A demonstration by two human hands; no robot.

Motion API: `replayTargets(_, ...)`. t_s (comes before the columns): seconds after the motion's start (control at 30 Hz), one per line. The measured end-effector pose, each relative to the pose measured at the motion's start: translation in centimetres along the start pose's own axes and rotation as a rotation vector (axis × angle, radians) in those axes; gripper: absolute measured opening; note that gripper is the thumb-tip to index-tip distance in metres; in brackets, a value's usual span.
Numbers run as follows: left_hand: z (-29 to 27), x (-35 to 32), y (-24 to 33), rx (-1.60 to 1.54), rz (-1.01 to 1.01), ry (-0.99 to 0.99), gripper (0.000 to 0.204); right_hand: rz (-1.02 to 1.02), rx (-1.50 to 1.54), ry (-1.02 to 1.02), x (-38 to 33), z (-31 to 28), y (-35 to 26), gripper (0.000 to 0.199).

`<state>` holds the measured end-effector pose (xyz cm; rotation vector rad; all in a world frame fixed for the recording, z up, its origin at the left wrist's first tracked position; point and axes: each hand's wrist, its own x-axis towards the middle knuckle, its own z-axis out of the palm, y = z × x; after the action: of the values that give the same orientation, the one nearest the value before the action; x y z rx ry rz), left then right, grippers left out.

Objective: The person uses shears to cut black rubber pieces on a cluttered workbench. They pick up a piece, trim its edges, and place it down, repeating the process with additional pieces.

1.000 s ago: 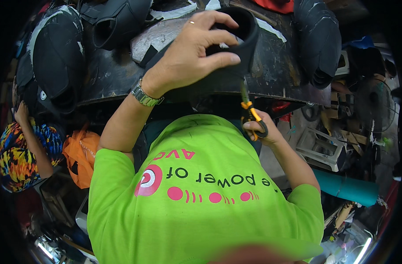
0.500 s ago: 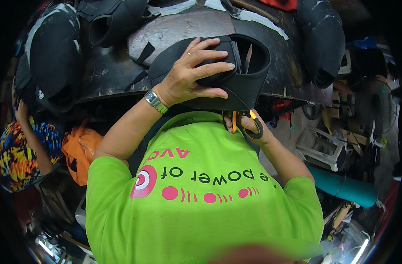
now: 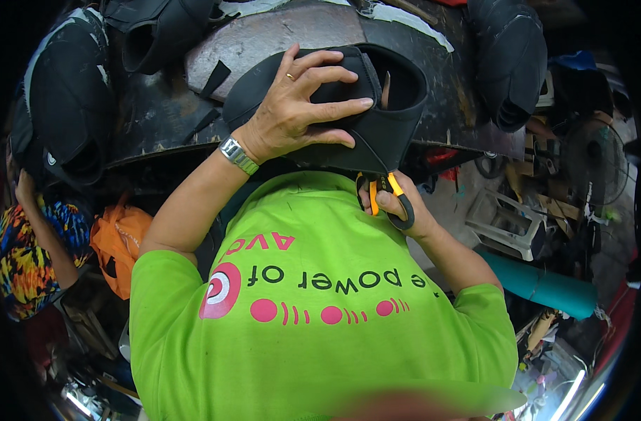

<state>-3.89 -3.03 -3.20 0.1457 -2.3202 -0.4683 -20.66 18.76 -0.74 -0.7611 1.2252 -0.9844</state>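
Note:
A black, hollow, padded fabric piece (image 3: 390, 137) with a rounded opening lies at the near edge of the dark worktable. My left hand (image 3: 303, 109) holds it down from above, fingers spread across its top and thumb towards me. Below its near right edge, my right hand (image 3: 394, 200) grips scissors (image 3: 395, 184) with orange and black handles. A pointed blade shows inside the opening; the fabric hides the middle of the scissors. The handles are close together.
Similar black padded pieces lie on the table (image 3: 152, 133), one at the left (image 3: 71, 98) and one at the right (image 3: 506, 63). Black scraps (image 3: 215, 79) lie beside a worn grey slab (image 3: 264, 42). Another person's arm (image 3: 43, 224) shows at far left, near an orange bag (image 3: 120, 242).
The scissor handles have come closer together, and the blade inside the opening has shifted. My left hand stays on the fabric piece. The whole view has shifted slightly.

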Motion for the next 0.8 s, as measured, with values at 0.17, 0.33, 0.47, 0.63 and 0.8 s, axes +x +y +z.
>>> replayTargets(0.17, 0.20, -0.14, -0.01, 0.055, -0.007, -0.023, 0.057, 0.050, 0.021, 0.092, -0.21, 0.31, 0.07, 0.055)
replayTargets(0.33, 0.37, -0.21, -0.09, 0.065, -0.011, -0.028, 0.055, 0.099, 0.069, 0.143, -0.38, 0.37, -0.28, 0.050)
replayTargets(0.47, 0.31, -0.05, 0.00, 0.027, -0.022, -0.008, 0.055, 0.111, 0.083, 0.152, -0.45, 0.38, -0.64, 0.046)
replayTargets(0.63, 0.12, 0.08, 0.23, 0.015, -0.041, -0.039, 0.057, 0.131, 0.026, 0.191, -0.45, 0.28, -0.59, 0.044)
replayTargets(0.8, 0.04, 0.08, 0.21, 0.051, -0.033, -0.085, 0.057, 0.123, 0.009, 0.216, -0.47, -0.05, -0.18, 0.044)
